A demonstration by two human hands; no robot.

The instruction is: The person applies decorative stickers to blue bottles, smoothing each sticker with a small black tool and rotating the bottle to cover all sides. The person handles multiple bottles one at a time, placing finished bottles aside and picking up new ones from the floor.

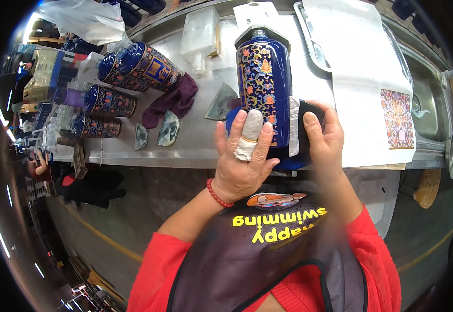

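A dark blue bottle (pixel 264 78) with a colourful floral decal lies in front of me, its metallic threaded neck pointing away. My left hand (pixel 239 158) rests on its lower left part, fingers spread. One of those fingers wears a grey cover bound with white wrapping. At the bottle's right side is a black block (pixel 300 136) with a pale strip along its edge. My right hand (pixel 326 138) is curled at that block, thumb on its face and fingers over its outer side. Under my hands, the bottle's base is partly hidden.
Several decorated blue bottles (pixel 151 67) stand at left beside a purple cloth (pixel 173 101) and greenish angular pieces (pixel 169 128). A clear plastic box (pixel 199 34) is behind. On the right, white paper (pixel 361 93) bears a patterned sheet (pixel 397 118), near a metal sink (pixel 434 109).
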